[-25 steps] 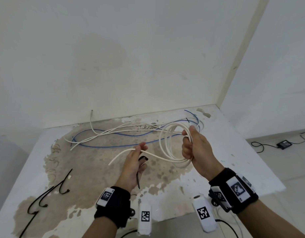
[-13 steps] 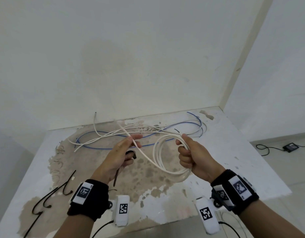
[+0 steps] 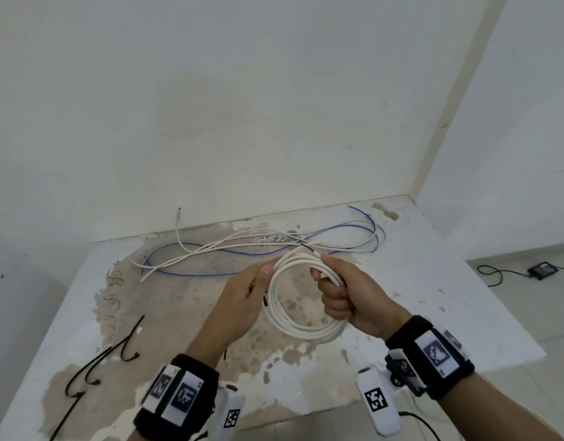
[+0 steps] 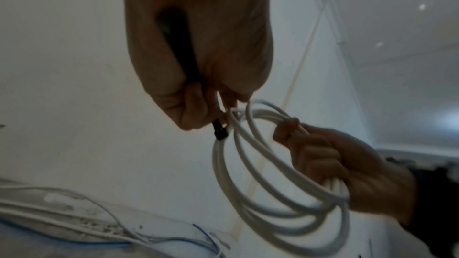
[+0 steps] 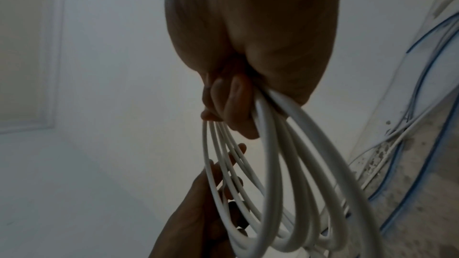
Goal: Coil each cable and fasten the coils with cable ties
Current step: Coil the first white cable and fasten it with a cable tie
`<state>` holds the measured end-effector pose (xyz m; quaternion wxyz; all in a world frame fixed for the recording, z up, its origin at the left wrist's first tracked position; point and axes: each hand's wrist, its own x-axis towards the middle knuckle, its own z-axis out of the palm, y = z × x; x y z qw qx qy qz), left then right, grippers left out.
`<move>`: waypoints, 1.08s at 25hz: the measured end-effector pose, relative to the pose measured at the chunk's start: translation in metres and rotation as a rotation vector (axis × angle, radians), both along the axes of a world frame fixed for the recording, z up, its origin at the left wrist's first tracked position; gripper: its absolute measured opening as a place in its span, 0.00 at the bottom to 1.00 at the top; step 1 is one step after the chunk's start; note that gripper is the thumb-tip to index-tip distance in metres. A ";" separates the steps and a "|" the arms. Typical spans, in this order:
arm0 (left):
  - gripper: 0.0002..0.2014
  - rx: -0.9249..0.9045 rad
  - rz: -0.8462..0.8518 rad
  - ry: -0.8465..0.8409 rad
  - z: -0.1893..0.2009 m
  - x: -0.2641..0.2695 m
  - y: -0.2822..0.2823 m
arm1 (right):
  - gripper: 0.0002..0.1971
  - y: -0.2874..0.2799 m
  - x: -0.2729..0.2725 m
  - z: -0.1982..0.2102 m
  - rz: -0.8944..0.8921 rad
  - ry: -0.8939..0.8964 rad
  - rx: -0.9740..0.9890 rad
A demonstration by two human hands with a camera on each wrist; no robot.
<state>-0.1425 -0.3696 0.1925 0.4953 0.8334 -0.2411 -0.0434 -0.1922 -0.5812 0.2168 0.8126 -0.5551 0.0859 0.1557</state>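
A white cable coil (image 3: pixel 301 326) of several loops hangs in the air over the table. My right hand (image 3: pixel 341 291) grips its right side in a fist, the thumb on top near the cable's bare end. My left hand (image 3: pixel 242 297) touches the coil's upper left with its fingertips and keeps a black cable tie (image 4: pixel 188 77) curled in its palm; the tie's head (image 4: pixel 219 133) pokes out by the loops. In the right wrist view the loops (image 5: pixel 280 183) fan down from my closed fingers. Loose white cables (image 3: pixel 210 248) and a blue cable (image 3: pixel 242 251) lie at the back of the table.
The table (image 3: pixel 465 300) is white with worn brown patches and meets the wall behind. Several black cable ties (image 3: pixel 93 367) lie at its front left. On the floor at the right sits a small black box with a cord (image 3: pixel 543 268).
The free end of the white cable has been drawn into the coil. My left hand moved right, up against the loops, and the coil is now rounder and tighter.
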 end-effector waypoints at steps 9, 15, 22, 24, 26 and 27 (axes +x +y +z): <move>0.20 0.190 0.128 -0.391 0.001 -0.005 -0.014 | 0.23 0.006 0.001 0.006 0.092 -0.037 0.017; 0.21 0.193 0.010 -0.340 0.003 -0.001 -0.008 | 0.17 0.012 -0.009 0.005 -0.086 -0.172 -0.173; 0.19 0.269 -0.064 -0.294 0.013 0.001 0.000 | 0.16 0.016 -0.016 0.003 -0.119 -0.319 -0.219; 0.20 0.271 -0.047 -0.309 0.014 -0.001 -0.002 | 0.17 0.016 -0.014 0.002 -0.181 -0.299 -0.182; 0.19 0.252 -0.022 -0.324 0.015 -0.002 -0.002 | 0.17 0.016 -0.010 0.003 -0.200 -0.262 -0.135; 0.19 0.253 -0.005 -0.339 0.017 -0.002 -0.003 | 0.17 0.015 -0.009 0.005 -0.192 -0.253 -0.132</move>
